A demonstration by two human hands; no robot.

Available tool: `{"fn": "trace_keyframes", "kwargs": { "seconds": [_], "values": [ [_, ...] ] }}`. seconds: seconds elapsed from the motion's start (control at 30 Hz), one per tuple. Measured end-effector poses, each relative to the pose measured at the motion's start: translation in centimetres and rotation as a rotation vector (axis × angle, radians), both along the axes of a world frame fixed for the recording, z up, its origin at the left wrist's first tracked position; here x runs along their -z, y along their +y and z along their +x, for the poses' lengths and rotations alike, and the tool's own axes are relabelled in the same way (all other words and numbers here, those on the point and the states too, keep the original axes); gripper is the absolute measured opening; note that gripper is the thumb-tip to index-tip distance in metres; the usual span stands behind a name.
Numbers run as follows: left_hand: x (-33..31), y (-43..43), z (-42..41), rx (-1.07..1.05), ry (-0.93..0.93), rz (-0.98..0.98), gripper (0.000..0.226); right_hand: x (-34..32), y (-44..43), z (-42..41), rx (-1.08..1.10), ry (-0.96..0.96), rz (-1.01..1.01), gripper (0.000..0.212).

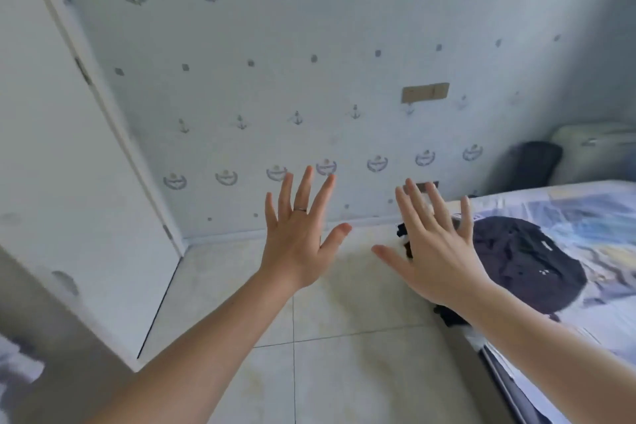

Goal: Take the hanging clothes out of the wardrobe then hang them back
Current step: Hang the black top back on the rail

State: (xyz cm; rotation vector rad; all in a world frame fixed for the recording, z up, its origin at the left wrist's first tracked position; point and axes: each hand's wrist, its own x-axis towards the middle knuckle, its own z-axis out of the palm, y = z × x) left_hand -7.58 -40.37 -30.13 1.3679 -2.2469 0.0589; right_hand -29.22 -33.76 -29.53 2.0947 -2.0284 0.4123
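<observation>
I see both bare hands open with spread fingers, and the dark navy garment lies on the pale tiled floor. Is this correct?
Not quite. The head view shows the dark navy garment lying on the bed with the blue patterned cover, not on the pale tiled floor. The left hand and right hand are open with spread fingers.

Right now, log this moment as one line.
left hand open, empty | right hand open, empty | dark clothes lying on bed | white door at left
</observation>
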Motion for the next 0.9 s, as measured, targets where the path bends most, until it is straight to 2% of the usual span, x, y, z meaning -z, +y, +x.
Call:
{"fn": "trace_keyframes", "kwargs": {
  "seconds": [0.2, 0.4, 0.7, 0.9],
  "values": [
    [6.9, -2.9, -10.3, 0.192, -0.016, 0.199, 0.074, 7.1, 0.7, -7.9, 0.262, -0.079, 0.148, 0.098],
    [12.3, -9.4, -19.2, 0.344, -0.094, 0.309, 0.076, 11.8, -2.1, -14.9, 0.493, -0.13, 0.249, 0.094],
    [15.4, -21.1, -29.9, 0.563, -0.192, 0.444, 0.074, 14.9, -9.4, -22.2, 0.82, -0.262, 0.361, 0.093],
    [17.1, -27.0, -36.0, 0.656, -0.257, 0.446, 0.074, 16.1, -13.6, -26.0, 0.957, -0.315, 0.41, 0.093]
  ]
}}
